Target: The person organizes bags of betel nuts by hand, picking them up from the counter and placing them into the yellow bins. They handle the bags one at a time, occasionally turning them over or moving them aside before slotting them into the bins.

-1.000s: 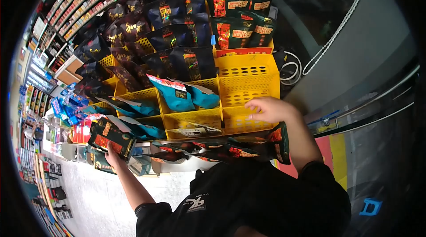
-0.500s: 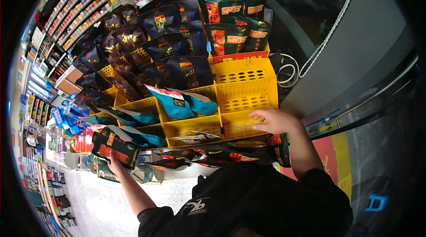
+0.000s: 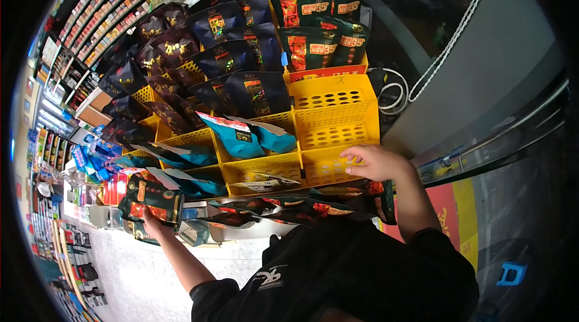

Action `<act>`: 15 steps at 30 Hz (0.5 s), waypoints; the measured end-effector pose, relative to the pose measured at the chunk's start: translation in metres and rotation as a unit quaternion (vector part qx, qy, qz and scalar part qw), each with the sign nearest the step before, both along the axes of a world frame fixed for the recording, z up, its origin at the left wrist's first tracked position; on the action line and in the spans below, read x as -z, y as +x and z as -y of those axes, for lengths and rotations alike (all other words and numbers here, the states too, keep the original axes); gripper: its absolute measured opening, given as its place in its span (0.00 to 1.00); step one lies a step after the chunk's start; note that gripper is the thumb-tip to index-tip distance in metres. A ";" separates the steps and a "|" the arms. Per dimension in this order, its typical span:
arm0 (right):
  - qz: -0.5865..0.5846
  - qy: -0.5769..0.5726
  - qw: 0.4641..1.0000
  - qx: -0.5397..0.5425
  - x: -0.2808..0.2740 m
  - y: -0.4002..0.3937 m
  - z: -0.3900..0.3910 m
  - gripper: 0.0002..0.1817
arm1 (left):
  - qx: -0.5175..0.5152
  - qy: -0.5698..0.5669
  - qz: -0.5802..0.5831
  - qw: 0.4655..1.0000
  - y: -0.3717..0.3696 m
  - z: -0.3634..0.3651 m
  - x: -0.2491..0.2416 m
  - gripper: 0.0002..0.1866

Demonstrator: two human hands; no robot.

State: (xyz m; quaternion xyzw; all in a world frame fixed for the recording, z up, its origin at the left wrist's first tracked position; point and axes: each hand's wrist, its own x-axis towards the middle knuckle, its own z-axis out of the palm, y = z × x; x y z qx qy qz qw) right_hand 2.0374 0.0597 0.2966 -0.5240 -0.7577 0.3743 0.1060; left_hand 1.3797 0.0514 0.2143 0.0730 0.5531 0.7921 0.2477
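Note:
A dark green pouch (image 3: 161,195) with a red panel is gripped in my left hand (image 3: 152,225), out at the front left of the display. My right hand (image 3: 379,162) is open, fingers bent slightly, over the front right compartment of the yellow perforated rack (image 3: 338,118). No pouch shows in that compartment. Teal pouches (image 3: 238,139) lean in the middle compartments, and a flat black-and-white packet (image 3: 268,182) lies in the compartment left of my right hand. Along the front edge runs a row of dark pouches (image 3: 289,207) with red labels.
Dark green pouches (image 3: 316,44) stand at the back right, navy pouches (image 3: 253,92) and brown ones (image 3: 172,47) to their left. A white cable (image 3: 395,95) and a hanging rope (image 3: 449,44) are beside the rack. Shop shelves (image 3: 108,8) line the far left.
My left hand has turned the green pouch a little, so its front now faces up more squarely. My right hand has stayed almost in place over the rack.

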 end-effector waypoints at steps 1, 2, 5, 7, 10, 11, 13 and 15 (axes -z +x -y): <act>-0.001 0.006 1.000 0.001 0.000 0.001 0.000 0.25 | -0.005 0.010 -0.011 1.000 -0.002 0.002 -0.003 0.18; -0.001 0.005 1.000 0.002 0.000 0.001 0.001 0.25 | -0.009 0.020 -0.022 1.000 -0.002 0.005 -0.006 0.18; -0.003 0.013 1.000 0.007 -0.005 0.001 0.004 0.26 | -0.059 -0.002 -0.086 0.995 0.008 0.027 -0.036 0.19; -0.022 0.015 1.000 0.015 -0.008 0.000 0.006 0.26 | -0.091 0.004 -0.116 0.989 0.003 0.052 -0.061 0.17; -0.039 0.051 0.998 0.003 -0.015 -0.002 0.008 0.25 | -0.098 0.118 -0.183 0.971 0.019 0.087 -0.113 0.24; -0.037 0.049 0.998 0.000 -0.021 -0.006 0.008 0.25 | -0.081 0.160 -0.162 0.970 0.037 0.094 -0.136 0.26; -0.096 0.135 0.985 -0.038 -0.038 -0.026 0.004 0.26 | -0.105 0.212 -0.145 0.961 0.090 0.087 -0.175 0.29; -0.196 0.190 0.960 -0.060 -0.058 -0.062 -0.002 0.29 | 0.206 0.351 -0.154 0.900 0.072 0.087 -0.153 0.33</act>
